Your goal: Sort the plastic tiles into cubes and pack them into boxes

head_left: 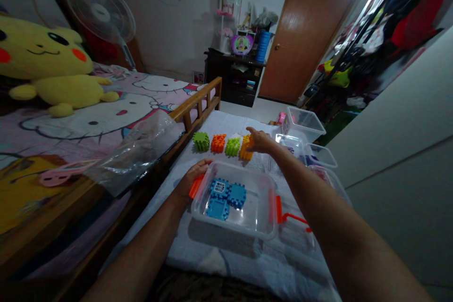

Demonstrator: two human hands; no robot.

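My left hand grips the left side of a clear plastic box, beside its orange latch. Inside the box lie blue interlocking foam-like blocks, one carrying a white printed label. Beyond the box, my right hand is closed around the right side of a stack of yellow-orange blocks; part of that stack is hidden by the fingers. To its left, in a row on the sheet, sit a lime-green stack, an orange stack and a dark green stack.
Several clear containers stand at the right of the bed sheet. An orange handle lies right of the box. A wooden bed rail runs along the left, with a plastic bag over it. A yellow plush toy sits beyond.
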